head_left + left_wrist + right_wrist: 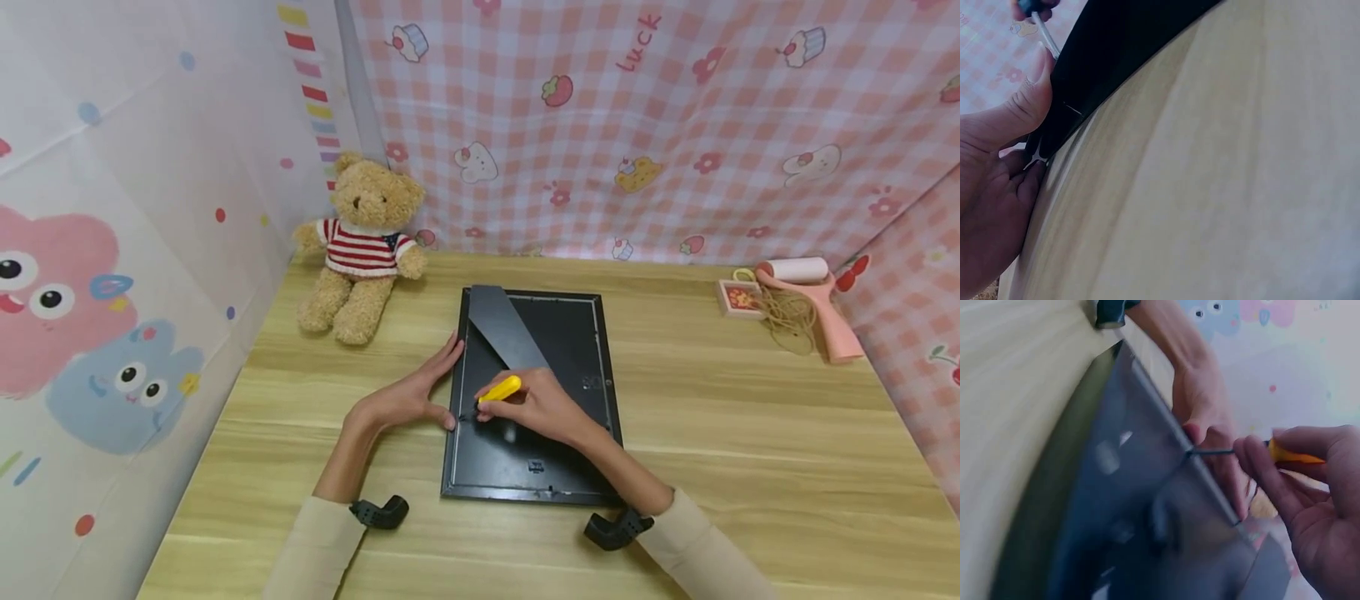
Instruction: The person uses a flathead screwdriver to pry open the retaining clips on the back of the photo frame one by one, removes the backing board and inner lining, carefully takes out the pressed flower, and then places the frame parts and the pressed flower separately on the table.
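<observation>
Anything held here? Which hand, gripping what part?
Right hand holds the screwdriver by its yellow handle. Left hand touches the black frame along its left edge, no clear grip.

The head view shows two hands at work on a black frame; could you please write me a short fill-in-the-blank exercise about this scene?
1. The right hand holds a screwdriver with a ____ handle.
2. In the head view, the left hand touches the ____ edge of the black frame.
3. The teddy bear wears a shirt with red and white ____.

Missing words: yellow; left; stripes.
</observation>
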Demonstrator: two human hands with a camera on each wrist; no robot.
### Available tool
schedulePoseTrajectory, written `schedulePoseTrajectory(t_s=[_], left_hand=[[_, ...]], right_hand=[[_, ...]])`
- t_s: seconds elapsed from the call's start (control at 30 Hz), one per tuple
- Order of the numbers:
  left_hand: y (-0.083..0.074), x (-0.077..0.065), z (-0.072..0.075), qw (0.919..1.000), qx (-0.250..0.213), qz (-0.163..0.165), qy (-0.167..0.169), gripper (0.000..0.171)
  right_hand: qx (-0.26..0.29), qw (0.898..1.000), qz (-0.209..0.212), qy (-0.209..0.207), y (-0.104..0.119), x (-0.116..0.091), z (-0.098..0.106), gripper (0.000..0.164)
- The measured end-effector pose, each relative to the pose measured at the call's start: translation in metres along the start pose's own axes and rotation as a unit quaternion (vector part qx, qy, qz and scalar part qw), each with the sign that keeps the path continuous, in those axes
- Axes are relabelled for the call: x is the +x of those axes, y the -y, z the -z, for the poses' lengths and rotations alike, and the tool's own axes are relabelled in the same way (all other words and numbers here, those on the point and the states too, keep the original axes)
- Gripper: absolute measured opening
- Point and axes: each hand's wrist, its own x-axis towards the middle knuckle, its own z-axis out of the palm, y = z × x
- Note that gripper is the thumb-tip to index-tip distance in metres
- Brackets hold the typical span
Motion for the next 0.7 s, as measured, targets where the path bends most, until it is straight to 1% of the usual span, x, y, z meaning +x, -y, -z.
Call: schedulePoseTrajectory(t_s=[0.13,0.3,0.43,0.6,0.7], left_hand=[[0.001,0.000,0.000,1.0000,-0.003,0.001,-0.001,0.136],[0.016,0.004,0.000,0.9998,-0.015,0.004,-0.013,0.139],[0.021,0.005,0.000,0.9997,-0.016,0.000,-0.015,0.141],[0.022,0.006,-0.001,0.9997,-0.023,-0.001,-0.013,0.142],[0.022,0.006,-0.001,0.9996,-0.024,-0.001,-0.013,0.143]], right_hand=[[-0.037,0.998,0.029,0.030,0.011,0.009,-0.001,0.019],[-0.055,0.997,0.036,0.049,0.022,0.015,-0.001,0.019],[-0.095,0.993,0.046,0.055,0.029,0.019,-0.001,0.018],[-0.138,0.987,0.047,0.070,0.037,0.025,-0.002,0.016],[-0.146,0.985,0.044,0.080,0.041,0.028,-0.003,0.015]])
